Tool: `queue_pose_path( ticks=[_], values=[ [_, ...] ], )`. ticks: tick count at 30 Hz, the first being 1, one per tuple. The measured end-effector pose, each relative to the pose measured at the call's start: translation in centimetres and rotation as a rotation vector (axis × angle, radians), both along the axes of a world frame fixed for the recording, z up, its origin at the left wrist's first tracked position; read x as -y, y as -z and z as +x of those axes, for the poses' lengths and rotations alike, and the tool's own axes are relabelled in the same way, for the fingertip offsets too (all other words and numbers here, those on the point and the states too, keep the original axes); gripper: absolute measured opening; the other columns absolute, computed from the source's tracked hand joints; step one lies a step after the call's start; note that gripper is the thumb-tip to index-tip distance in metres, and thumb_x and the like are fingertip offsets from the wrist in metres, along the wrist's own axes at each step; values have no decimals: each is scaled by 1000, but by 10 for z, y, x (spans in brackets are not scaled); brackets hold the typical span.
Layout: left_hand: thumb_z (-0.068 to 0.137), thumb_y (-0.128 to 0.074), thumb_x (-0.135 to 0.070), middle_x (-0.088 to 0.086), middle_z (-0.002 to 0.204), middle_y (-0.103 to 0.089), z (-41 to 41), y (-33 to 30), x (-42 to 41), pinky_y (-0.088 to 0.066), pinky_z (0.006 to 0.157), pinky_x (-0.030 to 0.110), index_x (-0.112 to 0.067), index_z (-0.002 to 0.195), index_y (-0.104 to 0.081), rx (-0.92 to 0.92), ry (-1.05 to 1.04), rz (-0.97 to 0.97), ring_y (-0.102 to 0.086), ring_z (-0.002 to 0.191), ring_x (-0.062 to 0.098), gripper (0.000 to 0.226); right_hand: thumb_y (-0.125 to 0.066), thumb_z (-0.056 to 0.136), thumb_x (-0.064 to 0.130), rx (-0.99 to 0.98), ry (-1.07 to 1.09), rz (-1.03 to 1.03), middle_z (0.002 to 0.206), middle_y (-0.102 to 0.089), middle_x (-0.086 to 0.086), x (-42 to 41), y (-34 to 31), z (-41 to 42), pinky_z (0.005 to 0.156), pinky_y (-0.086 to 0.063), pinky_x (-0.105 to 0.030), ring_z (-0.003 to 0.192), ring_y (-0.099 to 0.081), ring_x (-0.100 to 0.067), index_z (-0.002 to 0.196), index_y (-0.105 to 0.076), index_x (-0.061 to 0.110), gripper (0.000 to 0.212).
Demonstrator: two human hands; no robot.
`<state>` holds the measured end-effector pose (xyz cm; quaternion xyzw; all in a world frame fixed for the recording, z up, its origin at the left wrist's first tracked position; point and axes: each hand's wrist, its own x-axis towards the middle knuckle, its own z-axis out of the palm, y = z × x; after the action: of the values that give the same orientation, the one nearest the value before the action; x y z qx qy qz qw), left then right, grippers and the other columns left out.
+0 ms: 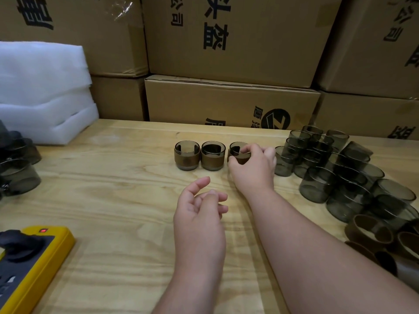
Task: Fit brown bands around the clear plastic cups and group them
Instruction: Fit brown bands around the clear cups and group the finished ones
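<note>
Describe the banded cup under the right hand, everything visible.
The third cup is smoky clear plastic with a brown band round its middle. It stands upright on the wooden table, mouth up, at the right end of a row, beside two other banded cups. The right hand grips it from the near right, fingers curled over the rim and covering most of its side. Its base is hidden.

Warehouse or packing workroom. Stacked cardboard cartons point(229, 37) with printed black characters form a wall beyond the right hand point(252, 165). Plain wooden worktable point(113, 189) under both hands. White foam packing sheets point(43, 87) piled far left of the left hand point(199, 214). Yellow power strip point(34, 264) near left.
</note>
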<state>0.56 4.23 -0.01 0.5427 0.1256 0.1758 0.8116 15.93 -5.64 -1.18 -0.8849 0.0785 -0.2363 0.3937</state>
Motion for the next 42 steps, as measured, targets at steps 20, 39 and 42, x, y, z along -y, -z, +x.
queue_pose_path(
  ticks=[20,39,42],
  values=[
    [99,-55,-11,-6,79,-75,-5,-5,0,-49,69,24,-30,109,-66,-18,8,28,-65,66,5,24,-56,90,29,-20,273,126,163,-18,1,11,-5,-25,88,-47,-38,139,-42,-28,147,-43,28,59],
    [86,-67,-21,-17,137,-54,-14,0,11,-35,116,38,-42,144,-44,-58,272,1065,-41,136,11,66,-40,91,48,178,-72,312,116,-57,20,15,-3,-153,98,-50,-36,111,-56,-4,124,-57,31,41],
    [62,-61,-71,-16,149,-46,-18,-6,13,-28,121,39,-42,155,-27,-133,387,1193,-34,144,13,103,-40,91,54,258,-189,523,102,-70,13,27,2,-186,85,-51,-23,97,-64,-5,112,-65,36,37]
  ],
)
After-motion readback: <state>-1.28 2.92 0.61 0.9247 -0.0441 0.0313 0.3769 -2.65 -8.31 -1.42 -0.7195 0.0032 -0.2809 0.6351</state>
